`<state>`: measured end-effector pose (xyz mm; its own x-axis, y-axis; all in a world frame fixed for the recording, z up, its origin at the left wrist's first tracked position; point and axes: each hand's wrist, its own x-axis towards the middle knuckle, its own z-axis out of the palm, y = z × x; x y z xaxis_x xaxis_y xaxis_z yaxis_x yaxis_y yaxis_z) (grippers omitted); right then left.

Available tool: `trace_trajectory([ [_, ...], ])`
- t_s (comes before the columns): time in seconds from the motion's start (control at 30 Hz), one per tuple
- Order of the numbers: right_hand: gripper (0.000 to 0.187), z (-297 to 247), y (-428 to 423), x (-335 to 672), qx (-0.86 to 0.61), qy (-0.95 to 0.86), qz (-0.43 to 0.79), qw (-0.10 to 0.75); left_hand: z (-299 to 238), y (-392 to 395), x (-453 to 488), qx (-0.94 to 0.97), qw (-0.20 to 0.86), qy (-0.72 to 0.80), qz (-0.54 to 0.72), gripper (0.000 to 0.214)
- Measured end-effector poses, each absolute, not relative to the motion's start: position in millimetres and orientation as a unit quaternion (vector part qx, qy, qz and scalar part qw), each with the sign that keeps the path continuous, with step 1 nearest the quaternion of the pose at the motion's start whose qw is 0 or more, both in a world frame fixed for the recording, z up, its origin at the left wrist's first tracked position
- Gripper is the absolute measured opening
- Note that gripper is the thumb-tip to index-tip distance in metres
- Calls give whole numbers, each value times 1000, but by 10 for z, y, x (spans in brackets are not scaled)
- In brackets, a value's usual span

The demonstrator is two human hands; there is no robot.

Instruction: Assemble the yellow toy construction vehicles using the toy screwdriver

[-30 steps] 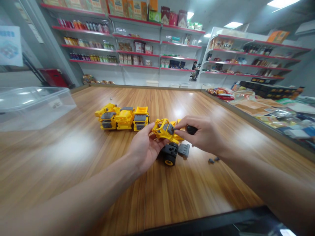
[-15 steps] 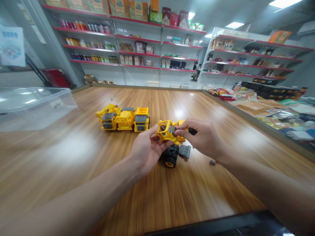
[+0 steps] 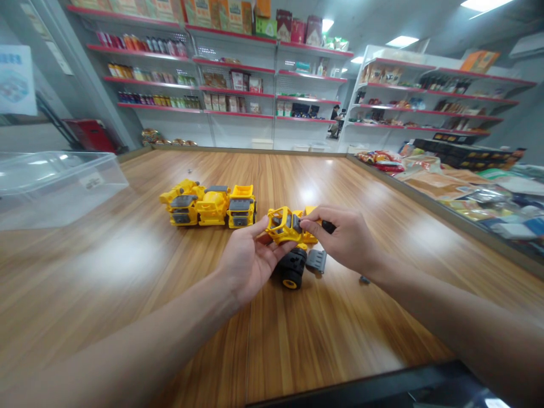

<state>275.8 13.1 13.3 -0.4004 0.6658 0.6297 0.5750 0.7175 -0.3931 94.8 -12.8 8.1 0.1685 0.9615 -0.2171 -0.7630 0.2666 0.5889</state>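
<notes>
Far to the left of your left hand, you are having a clear plastic box (image 3: 59, 190) standing on the wooden table (image 3: 106, 300). Nearer to that hand, a row of yellow toy trucks (image 3: 208, 207) is standing side by side, apart from your fingers.

Your left hand (image 3: 250, 266) is lying palm up and half open, and its curled fingers are supporting a yellow toy loader body (image 3: 284, 225) from below. This body is the main thing in your hands, and it is held up between both hands, just above the table.

Directly under the body, a black wheel unit (image 3: 293, 267) is resting on the table, and a grey toothed plate (image 3: 317, 260) is lying just beside it, toward your right hand.

Your right hand (image 3: 346, 241) is nearly closed, and it is pinching a small black part (image 3: 328, 226) while its fingertips (image 3: 306, 225) are touching the yellow body. I cannot tell if this part is already fitted into the body.

For good work, you are needing to keep the left palm steady and to press slowly and straight with the right fingers, so the body is not tilting.

Just beyond your right hand, a small grey piece (image 3: 364, 279) is lying on the table.
</notes>
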Motion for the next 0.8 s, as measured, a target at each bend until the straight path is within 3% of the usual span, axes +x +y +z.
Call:
trace_trajectory([
  [0.37, 8, 125, 117, 2770, -350, -835, 33, 423, 83, -136, 955, 182, 738, 281, 587, 19],
  [0.8, 11, 134, 126, 2779, -343, -838, 32, 422, 60, -144, 947, 213, 732, 269, 588, 19],
])
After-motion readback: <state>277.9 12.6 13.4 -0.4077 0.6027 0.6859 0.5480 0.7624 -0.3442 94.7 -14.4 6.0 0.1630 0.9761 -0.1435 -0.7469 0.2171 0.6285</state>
